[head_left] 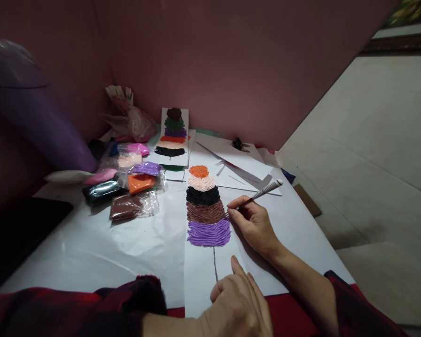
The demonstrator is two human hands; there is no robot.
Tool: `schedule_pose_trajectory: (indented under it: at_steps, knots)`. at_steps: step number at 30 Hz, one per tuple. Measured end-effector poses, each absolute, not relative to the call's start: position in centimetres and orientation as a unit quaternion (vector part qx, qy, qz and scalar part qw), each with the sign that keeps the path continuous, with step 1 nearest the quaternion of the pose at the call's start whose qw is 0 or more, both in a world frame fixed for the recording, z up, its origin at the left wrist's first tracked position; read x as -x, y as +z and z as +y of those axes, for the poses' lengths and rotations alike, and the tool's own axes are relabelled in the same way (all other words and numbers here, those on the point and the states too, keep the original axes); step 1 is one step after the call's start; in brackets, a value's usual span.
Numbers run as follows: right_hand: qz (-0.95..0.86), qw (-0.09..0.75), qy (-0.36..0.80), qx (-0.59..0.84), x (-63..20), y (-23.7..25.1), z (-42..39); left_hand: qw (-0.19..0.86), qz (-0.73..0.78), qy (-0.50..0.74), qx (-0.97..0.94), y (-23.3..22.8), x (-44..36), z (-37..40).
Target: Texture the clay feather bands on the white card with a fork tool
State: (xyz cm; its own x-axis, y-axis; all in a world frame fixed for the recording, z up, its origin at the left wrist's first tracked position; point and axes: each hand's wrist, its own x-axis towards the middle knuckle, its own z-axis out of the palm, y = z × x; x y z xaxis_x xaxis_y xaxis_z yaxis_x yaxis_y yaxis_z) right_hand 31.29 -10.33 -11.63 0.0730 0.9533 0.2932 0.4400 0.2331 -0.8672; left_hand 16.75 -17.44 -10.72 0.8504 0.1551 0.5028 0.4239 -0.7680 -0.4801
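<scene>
A white paper strip lies before me with bands of modelling clay: orange, pale peach, black, brown and purple. A thin dark line runs down below the purple band. My right hand pinches a slim tool with a striped handle; its tip, which looks like small tines, is at the right edge of the brown band. Near the paper's lower end rests my left hand, fingers partly bent and apart, holding nothing visible. Its underside is hidden.
Clay packets in several colours lie at the left. Behind the strip stands a similar banded card. White sheets with keys lie at the back right. A purple cylindrical object leans at the left, beside the wall.
</scene>
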Motion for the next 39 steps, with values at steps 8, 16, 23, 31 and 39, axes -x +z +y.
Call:
schedule_pose_trajectory:
  at_steps: [8, 16, 23, 31, 39]
  knots:
    - [-0.622, 0.481, 0.243, 0.568, -31.50, -11.75, -10.19, 0.298, -0.163, -0.234, 0.911, -10.49, -16.67, -17.18]
    - [-0.585, 0.514, 0.241, 0.579, -31.61, -11.75, -10.37, 0.308, -0.164, -0.228, 0.909, -10.13, -16.54, -17.18]
    - [-0.620, 0.497, 0.266, 0.545, -31.29, -11.79, -10.59, 0.328, -0.172, -0.211, 0.904, -10.77, -16.66, -17.66]
    - [-0.642, 0.467, 0.255, 0.552, -31.21, -11.50, -10.65, 0.326, -0.160, -0.223, 0.905, -10.90, -16.76, -17.19]
    - [-0.620, 0.481, 0.213, 0.582, -31.38, -11.47, -10.42, 0.339, -0.157, -0.193, 0.907, -10.60, -16.58, -17.37]
